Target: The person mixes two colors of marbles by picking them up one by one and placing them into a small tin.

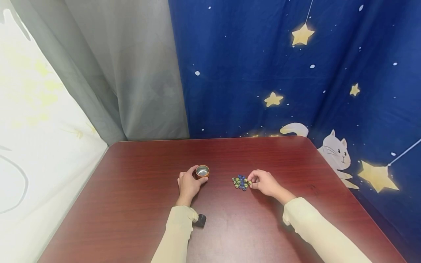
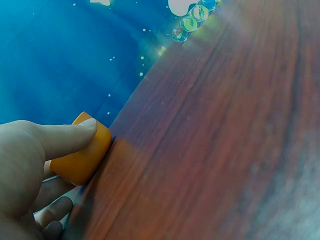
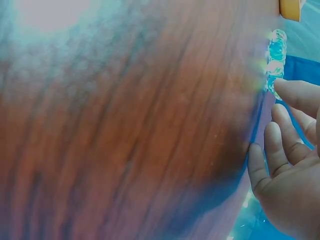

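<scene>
- Curtains, one grey [image 1: 151,73] and one blue [image 1: 236,54], back a red-brown table [image 1: 131,190] that fills the lower part of the head view; pale cloth [image 1: 26,120] covers the left edge.
- Right hand [image 1: 267,182], right of centre: thumb and forefinger tips narrow round one yellow-green marble [image 1: 250,183] at the pile's right edge, seemingly a pinch.
- Left hand [image 1: 189,184], near the centre: thumb and fingers wrap the cup [image 1: 202,171], which stands upright on the table, mouth up, silvery inside, orange outside.
- The pile [image 1: 241,182] of marbles lies between the hands, touching the right fingertips and nearer that hand; the cup is left of it and slightly higher in the frame, with bare wood between. From the right grip, both pile and cup lie leftward. Round marbles have no long axis; the cup's is vertical.
- Count: one cup; more than a dozen marbles, blue and yellow-green, too crowded for an exact number.
- Farther out: two cream sleeves [image 1: 177,230], one black object [image 1: 200,220] at the left cuff; on the blue curtain, four whole big stars [image 1: 302,34] and one cat [image 1: 336,150].
</scene>
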A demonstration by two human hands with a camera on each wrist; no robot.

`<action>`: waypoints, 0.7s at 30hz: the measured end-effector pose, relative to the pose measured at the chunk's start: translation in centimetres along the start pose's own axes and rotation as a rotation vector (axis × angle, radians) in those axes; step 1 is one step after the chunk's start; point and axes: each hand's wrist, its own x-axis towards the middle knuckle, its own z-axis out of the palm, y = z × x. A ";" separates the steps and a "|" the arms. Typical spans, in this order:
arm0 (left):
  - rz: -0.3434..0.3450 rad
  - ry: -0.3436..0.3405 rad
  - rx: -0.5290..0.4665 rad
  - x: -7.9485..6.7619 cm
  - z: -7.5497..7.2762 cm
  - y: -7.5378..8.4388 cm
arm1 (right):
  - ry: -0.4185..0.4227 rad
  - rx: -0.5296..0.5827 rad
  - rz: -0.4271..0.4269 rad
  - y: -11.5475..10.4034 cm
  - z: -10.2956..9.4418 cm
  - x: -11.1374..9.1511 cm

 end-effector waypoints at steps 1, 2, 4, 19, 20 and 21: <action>-0.001 -0.001 0.001 0.0 0.0 0.0 | 0.000 0.003 -0.002 0.1 0.0 0.0; -0.002 -0.002 0.001 0.0 0.0 0.0 | 0.002 0.006 -0.005 0.1 0.0 0.0; -0.003 0.000 -0.001 -0.1 0.0 0.0 | 0.008 0.008 -0.005 0.2 0.0 0.1; -0.020 -0.006 0.000 0.0 -0.1 0.0 | 0.041 0.039 0.023 -0.4 -0.5 0.6; -0.020 -0.009 0.000 0.1 -0.1 0.0 | 0.043 0.042 0.032 -0.6 -0.5 0.6; -0.021 -0.015 0.003 0.1 -0.1 0.0 | 0.045 0.047 0.043 -0.7 -0.5 0.7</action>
